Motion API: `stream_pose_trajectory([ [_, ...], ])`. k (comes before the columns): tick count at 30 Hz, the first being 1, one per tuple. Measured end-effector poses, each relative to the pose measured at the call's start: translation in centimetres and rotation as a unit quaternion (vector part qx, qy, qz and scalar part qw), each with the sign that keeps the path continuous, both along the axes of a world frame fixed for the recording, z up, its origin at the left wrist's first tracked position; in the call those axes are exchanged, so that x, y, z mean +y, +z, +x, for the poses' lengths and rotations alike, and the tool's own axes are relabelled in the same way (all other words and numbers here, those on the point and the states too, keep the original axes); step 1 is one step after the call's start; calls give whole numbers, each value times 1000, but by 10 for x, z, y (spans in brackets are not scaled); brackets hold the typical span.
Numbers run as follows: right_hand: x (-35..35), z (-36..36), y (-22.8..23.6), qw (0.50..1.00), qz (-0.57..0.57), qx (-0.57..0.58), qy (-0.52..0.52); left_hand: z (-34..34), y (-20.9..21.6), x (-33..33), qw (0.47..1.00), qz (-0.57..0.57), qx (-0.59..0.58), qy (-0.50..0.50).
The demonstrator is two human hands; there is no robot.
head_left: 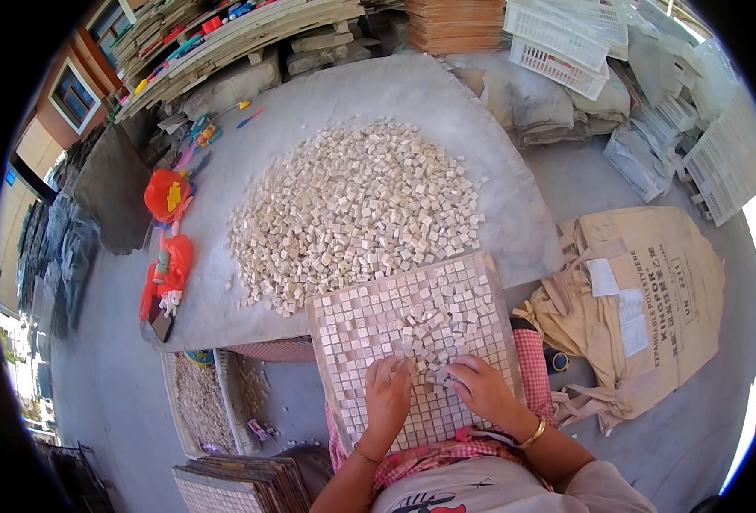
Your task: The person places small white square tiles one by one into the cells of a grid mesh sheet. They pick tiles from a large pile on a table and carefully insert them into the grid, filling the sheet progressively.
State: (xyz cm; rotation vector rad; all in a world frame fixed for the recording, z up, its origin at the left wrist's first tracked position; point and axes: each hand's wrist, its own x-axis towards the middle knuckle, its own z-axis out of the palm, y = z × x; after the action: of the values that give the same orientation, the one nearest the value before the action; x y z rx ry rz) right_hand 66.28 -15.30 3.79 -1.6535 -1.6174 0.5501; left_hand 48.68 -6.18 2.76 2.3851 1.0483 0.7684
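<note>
- Pale stone cubes [440, 329] lie loose over the middle of the gridded tray [500, 299]; more sit squarely in its cells.
- On my remote feed, the left hand [389, 393] bends its fingers down onto the tray; I cannot tell whether they grip a cube.
- The right hand [485, 389], near it over the tray, curls its fingers close to the loose cubes; I cannot tell if one is pinched.
- Beyond the tray I see a broad heap of cubes [361, 205] on a grey table [523, 231].
- Right of the tray lies a tan sack [690, 248], printed in dark lettering of two scripts, bearing pale paper sheets [632, 321].
</note>
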Motion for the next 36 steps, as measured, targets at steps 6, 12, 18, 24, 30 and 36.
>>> stream_pose_trajectory([
  [6, 5, -10, 4, 998, -51, -40, 0, -1, -1, 5, 999, 26, -7, 38],
  [12, 2, -21, 11, 998, -28, 51, 27, -11, -7, -14, 1000, -15, -24, -3],
  [18, -7, 1, 6, 997, -57, 42, -22, -7, -9, -20, 999, -23, -33, 9],
  [24, -3, -7, 3, 996, -61, -33, -55, -2, 0, -21, 998, -39, -39, -3],
  [30, 0, 1, -6, 997, -46, 40, -56, 3, -4, -20, 998, -27, -38, -34],
  [36, -8, 24, 2, 854, -168, 479, -117, 21, 1, -16, 999, 18, 21, -34],
])
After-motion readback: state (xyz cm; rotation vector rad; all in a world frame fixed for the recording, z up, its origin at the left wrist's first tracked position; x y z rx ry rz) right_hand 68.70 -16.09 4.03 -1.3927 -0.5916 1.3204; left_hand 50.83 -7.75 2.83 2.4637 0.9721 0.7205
